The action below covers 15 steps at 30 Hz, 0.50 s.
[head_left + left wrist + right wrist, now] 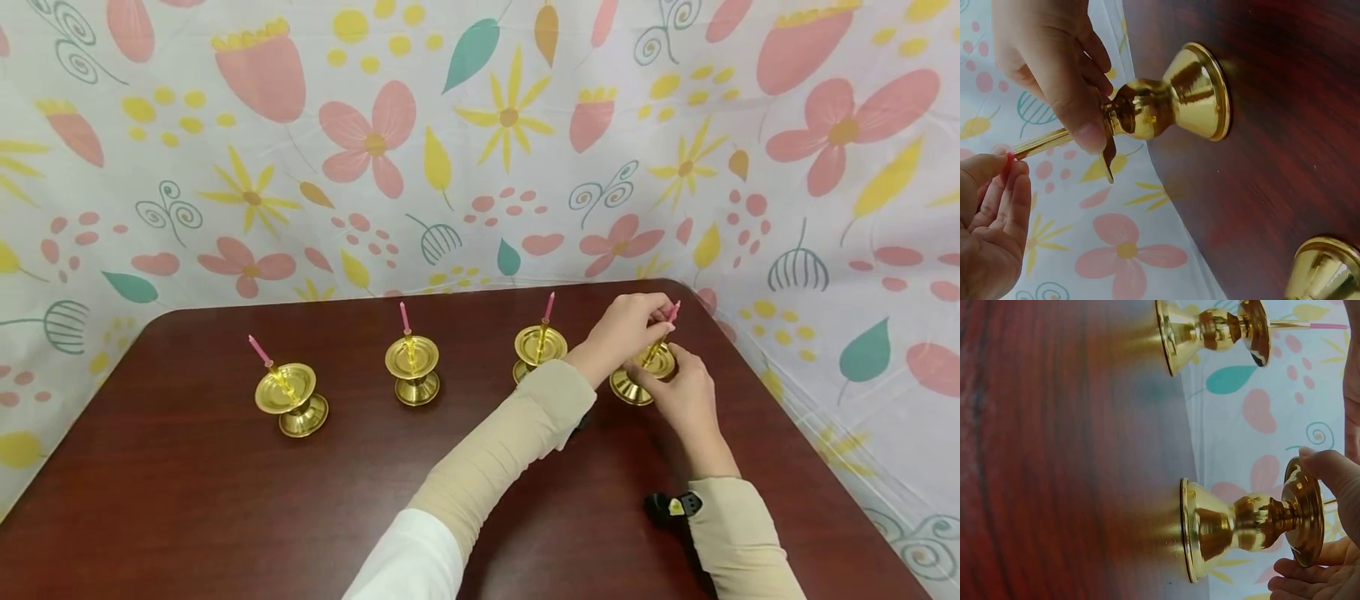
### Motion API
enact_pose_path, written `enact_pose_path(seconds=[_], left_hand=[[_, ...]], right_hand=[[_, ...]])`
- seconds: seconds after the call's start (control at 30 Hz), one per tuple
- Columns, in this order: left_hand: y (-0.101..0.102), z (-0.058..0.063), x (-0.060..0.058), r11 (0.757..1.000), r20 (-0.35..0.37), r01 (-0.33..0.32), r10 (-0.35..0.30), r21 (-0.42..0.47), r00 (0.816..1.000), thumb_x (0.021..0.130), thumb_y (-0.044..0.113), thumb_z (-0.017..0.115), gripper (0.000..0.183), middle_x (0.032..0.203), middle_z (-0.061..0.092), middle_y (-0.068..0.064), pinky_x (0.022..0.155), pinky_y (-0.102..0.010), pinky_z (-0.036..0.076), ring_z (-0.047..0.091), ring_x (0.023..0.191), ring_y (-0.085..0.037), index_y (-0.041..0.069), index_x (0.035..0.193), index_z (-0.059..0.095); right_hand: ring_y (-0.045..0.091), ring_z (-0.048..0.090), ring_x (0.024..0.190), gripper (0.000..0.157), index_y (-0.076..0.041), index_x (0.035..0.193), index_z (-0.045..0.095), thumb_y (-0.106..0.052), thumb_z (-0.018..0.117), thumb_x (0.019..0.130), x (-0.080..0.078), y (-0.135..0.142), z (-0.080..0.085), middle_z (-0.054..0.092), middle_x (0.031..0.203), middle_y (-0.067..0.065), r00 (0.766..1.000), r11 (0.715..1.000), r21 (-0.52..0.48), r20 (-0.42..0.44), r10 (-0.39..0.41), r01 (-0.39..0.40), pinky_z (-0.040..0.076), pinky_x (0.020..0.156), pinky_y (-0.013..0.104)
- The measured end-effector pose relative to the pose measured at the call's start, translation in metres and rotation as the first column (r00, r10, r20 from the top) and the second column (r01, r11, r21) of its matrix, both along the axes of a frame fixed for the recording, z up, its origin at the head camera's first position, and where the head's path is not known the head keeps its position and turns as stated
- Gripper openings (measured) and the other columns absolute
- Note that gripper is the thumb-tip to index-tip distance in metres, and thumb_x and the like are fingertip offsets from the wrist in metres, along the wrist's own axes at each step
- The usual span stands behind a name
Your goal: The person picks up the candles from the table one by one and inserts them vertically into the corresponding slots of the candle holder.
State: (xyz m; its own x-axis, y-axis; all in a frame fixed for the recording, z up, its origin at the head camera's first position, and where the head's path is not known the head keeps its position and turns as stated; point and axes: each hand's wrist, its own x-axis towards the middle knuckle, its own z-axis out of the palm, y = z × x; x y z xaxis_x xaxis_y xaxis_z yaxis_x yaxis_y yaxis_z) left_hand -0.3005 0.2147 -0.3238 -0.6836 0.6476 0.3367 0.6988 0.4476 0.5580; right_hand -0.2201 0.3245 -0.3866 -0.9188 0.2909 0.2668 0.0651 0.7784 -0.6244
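At the right end of the table stands a brass candle holder point(633, 390) with a shallow dish and flared foot. My left hand point(633, 325) pinches a pink candle point(673, 311) at the top of the holder's gold stem point(1044, 144). Most of that candle is hidden by the fingers in the left wrist view. With thumb and fingers, my right hand point(686, 392) grips the rim of the dish point(1304, 512) from the near side. The holder's foot point(1200, 94) rests on the table.
Three more brass holders, a left one point(303, 415), a middle one point(417, 387) and one beside my left forearm point(540, 343), each carry a pink candle. The dark red table point(225, 517) meets a flowered cloth point(480, 208) along its back edge.
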Motion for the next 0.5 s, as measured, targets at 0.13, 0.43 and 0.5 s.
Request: enact_pose_path(seconds=[0.13,0.43,0.5], left_hand=[[-0.0026,-0.0038,0.0004,0.998,0.061,-0.018,0.014,0.054,0.998,0.090,0.019,0.065,0.014,0.098,0.070,0.004,0.075,-0.003,0.040,0.063,0.091,-0.001,0.012,0.103,0.065],[-0.0046,-0.0056,0.0042,0.993,0.119,-0.072,0.061,0.091,0.991,0.090,0.021,0.066,0.018,0.103,0.068,0.006,0.079,-0.004,0.042,0.063,0.094,0.000,0.014,0.106,0.063],[-0.0051,-0.0047,0.0052,0.994,0.123,-0.079,0.070,0.075,0.990,0.090,0.022,0.065,0.020,0.105,0.067,0.006,0.080,-0.004,0.042,0.062,0.095,0.001,0.014,0.108,0.062]], right_hand=[[0.034,0.051,0.087,0.057,0.006,0.119,0.055,-0.037,0.069,0.085,-0.0019,-0.0005,-0.0021,0.057,0.099,0.022,1.000,1.000,0.003,0.004,0.007,-0.007,0.038,0.068,0.040],[0.035,0.048,0.087,0.054,0.008,0.115,0.056,-0.034,0.069,0.084,-0.0038,0.0025,-0.0004,0.056,0.096,0.024,1.000,0.998,0.058,-0.004,0.019,-0.019,0.037,0.069,0.044],[0.035,0.048,0.086,0.050,0.008,0.111,0.056,-0.033,0.068,0.084,-0.0044,0.0031,-0.0009,0.056,0.093,0.022,1.000,0.997,0.067,-0.009,0.023,-0.022,0.036,0.068,0.042]])
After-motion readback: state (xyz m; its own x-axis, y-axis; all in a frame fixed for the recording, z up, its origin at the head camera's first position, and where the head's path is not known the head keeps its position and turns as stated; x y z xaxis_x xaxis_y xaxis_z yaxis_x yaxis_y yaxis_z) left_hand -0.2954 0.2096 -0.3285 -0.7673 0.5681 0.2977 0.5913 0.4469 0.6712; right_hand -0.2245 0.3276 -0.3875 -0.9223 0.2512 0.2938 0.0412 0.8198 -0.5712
